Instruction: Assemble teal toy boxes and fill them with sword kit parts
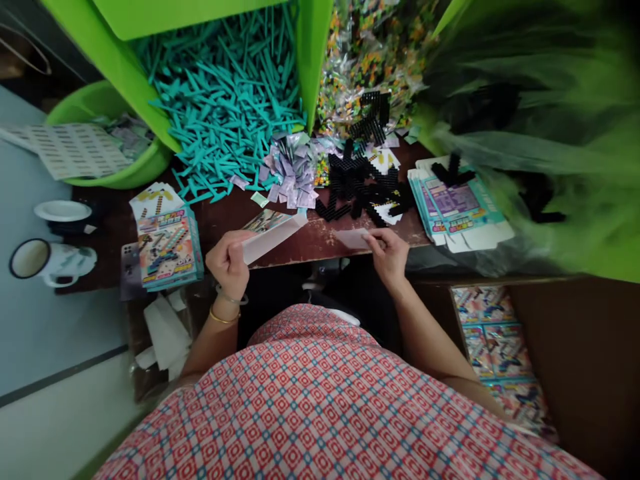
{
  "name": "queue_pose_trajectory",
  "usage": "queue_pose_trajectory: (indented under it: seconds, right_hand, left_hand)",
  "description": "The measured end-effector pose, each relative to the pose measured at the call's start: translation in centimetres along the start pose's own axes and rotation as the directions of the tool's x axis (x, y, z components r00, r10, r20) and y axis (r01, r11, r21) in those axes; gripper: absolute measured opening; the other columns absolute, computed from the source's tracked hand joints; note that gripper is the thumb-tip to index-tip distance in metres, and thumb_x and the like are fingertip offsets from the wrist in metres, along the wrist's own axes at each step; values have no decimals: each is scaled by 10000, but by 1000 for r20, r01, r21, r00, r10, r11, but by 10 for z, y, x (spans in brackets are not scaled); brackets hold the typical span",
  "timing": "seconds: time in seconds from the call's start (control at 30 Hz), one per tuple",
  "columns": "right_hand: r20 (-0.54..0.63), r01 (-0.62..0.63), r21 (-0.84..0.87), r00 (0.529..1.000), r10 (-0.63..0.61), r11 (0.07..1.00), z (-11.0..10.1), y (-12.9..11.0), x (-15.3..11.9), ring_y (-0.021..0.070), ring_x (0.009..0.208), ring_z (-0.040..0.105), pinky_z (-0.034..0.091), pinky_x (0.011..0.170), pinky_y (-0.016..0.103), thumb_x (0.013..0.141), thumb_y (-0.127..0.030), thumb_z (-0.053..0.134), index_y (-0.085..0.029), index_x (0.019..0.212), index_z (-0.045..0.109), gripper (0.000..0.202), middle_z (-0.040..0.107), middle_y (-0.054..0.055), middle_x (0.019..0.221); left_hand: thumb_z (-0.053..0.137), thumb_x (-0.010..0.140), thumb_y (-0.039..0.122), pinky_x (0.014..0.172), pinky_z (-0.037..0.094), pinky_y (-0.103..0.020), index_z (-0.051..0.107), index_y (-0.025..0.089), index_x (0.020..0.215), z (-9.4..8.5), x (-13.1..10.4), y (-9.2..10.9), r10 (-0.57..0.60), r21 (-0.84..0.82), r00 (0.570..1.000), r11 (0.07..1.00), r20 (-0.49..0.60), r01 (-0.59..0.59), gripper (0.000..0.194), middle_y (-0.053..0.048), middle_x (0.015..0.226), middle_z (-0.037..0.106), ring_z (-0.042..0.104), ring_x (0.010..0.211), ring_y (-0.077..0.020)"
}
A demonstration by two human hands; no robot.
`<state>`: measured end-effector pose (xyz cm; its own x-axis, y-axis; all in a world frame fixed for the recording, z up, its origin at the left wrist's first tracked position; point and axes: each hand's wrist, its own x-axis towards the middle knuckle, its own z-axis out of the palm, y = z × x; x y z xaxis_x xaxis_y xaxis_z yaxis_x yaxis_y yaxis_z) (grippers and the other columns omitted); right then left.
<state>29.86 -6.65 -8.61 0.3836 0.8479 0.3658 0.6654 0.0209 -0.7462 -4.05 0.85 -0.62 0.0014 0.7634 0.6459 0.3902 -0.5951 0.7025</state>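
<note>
Near the front edge of the dark red table (295, 250), my left hand (229, 265) grips an open cardboard box (275, 239), tilted, with its pale inside and part of a printed face showing. My right hand (389, 257) pinches a small pale sheet (353, 238) between thumb and fingers, to the right of the box and apart from it. Behind the hands lie a pile of small purple packets (295, 167) and a heap of black studded pieces (350, 177). Turquoise stick-like parts (225, 107) spill from a green bin.
Printed boxes (170, 247) are stacked at left, beside mugs (55, 260) and a green basin (145, 167). Flat boxes (457, 207) lie right, near a plastic-covered green bin (600, 220). Packed boxes (500, 340) fill a carton below. Bags of coloured pieces (370, 60) sit behind.
</note>
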Motion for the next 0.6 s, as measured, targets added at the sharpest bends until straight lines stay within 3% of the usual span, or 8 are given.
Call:
queue_pose_trajectory:
  seconds: [0.1,0.2,0.27,0.33,0.4,0.43,0.5,0.6]
  right_hand:
    - [-47,72,147,997,-65,987,-7,-41,22,192,714,674,538,669,312,978,-521,680,-225,878,749,320,736,23,800]
    - [-56,289,301,957,-286,909,-9,-91,34,200,768,682,550,731,344,997,-418,693,-262,922,759,185,736,18,833]
    - [-9,459,326,876,-482,827,5,-120,39,210,849,693,560,802,373,1017,-376,674,-291,974,775,139,753,28,898]
    - [96,605,309,748,-657,734,32,-139,40,217,939,691,555,856,388,1049,-345,624,-295,1060,782,166,771,48,996]
    - [225,698,285,617,-754,657,63,-147,40,220,1016,678,544,909,404,1085,-296,547,-269,1143,772,234,776,73,1089]
    - [284,721,270,574,-768,638,75,-147,41,221,1049,671,537,942,415,1095,-272,517,-256,1171,765,260,774,83,1121]
    - [350,753,239,522,-778,612,86,-145,43,222,1125,658,527,993,428,1101,-244,499,-241,1222,749,278,768,88,1175]
    - [293,817,196,480,-827,543,71,-145,46,209,1192,646,537,998,409,1104,-250,500,-256,1294,724,294,760,64,1224]
  left_hand:
    - [440,1079,579,706,543,-289,759,192,833,3,8,3,-75,-4,997,997,-34,75,559,-57,807,767,733,764,-179]
    - [426,1062,640,664,526,-275,756,194,806,8,13,4,-164,12,984,986,-73,165,610,-52,786,761,720,720,-170]
    - [421,1056,655,661,524,-273,752,193,788,10,15,4,-192,11,978,981,-76,193,628,-53,777,758,716,712,-170]
    - [428,1054,652,675,527,-275,753,191,783,11,14,4,-199,8,978,980,-62,200,626,-55,781,758,716,722,-173]
    - [442,1052,644,696,534,-280,758,189,794,10,12,3,-196,9,979,980,-48,197,611,-55,794,762,720,740,-176]
    - [452,1052,635,705,537,-284,762,187,805,9,10,2,-195,5,980,981,-45,196,598,-56,803,766,722,750,-178]
    - [474,1056,602,706,538,-291,768,183,829,7,8,-4,-188,-15,981,982,-49,187,559,-57,819,772,722,757,-179]
    - [491,1066,551,673,526,-300,766,181,836,6,10,-14,-167,-68,982,985,-84,161,516,-48,814,768,709,735,-174]
